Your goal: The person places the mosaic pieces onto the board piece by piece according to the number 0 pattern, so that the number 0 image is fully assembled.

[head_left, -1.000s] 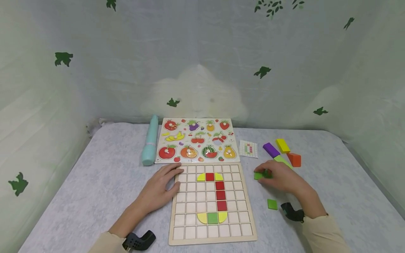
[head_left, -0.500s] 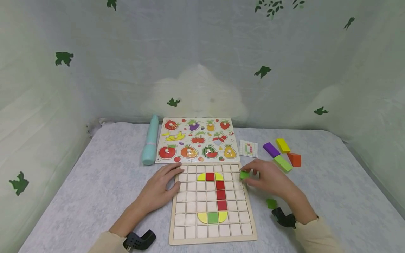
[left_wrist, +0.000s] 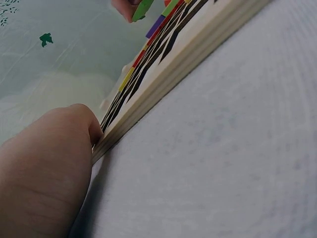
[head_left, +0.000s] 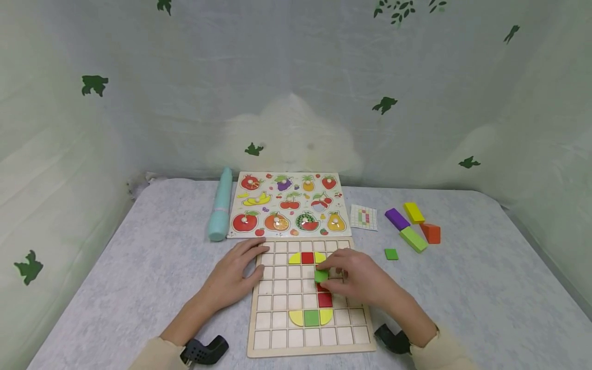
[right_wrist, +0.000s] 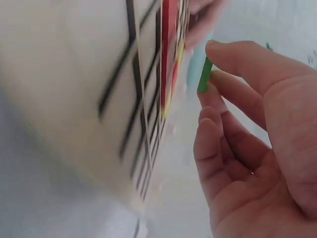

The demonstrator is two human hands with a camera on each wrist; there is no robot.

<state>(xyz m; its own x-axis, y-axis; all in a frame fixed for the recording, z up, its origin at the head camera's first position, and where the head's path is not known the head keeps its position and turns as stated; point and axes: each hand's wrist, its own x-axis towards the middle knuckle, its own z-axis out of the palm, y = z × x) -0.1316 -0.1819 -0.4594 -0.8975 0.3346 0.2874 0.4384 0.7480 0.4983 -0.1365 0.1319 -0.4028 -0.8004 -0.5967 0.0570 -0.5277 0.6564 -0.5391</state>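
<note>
A wooden grid board [head_left: 277,329] lies in front of me with red, yellow and green tiles set in its middle columns. My right hand [head_left: 356,280] hovers over the board's centre and pinches a small green square tile [head_left: 321,276] between thumb and fingers; the same green tile [right_wrist: 204,74] shows edge-on in the right wrist view and again as a green tile [left_wrist: 142,10] in the left wrist view. My left hand [head_left: 233,275] rests flat on the cloth, its fingers touching the board's left edge [left_wrist: 148,114].
A fruit peg puzzle [head_left: 288,204] lies behind the board, a teal tube [head_left: 220,204] to its left. To the right lie a small pattern card [head_left: 363,217], purple, yellow, orange and light green blocks [head_left: 413,224], and a loose green tile [head_left: 391,254].
My right hand lifted a green tile from the cloth at the right and carried it left over the board's centre. A second green tile now shows on the cloth. The left hand stayed.
</note>
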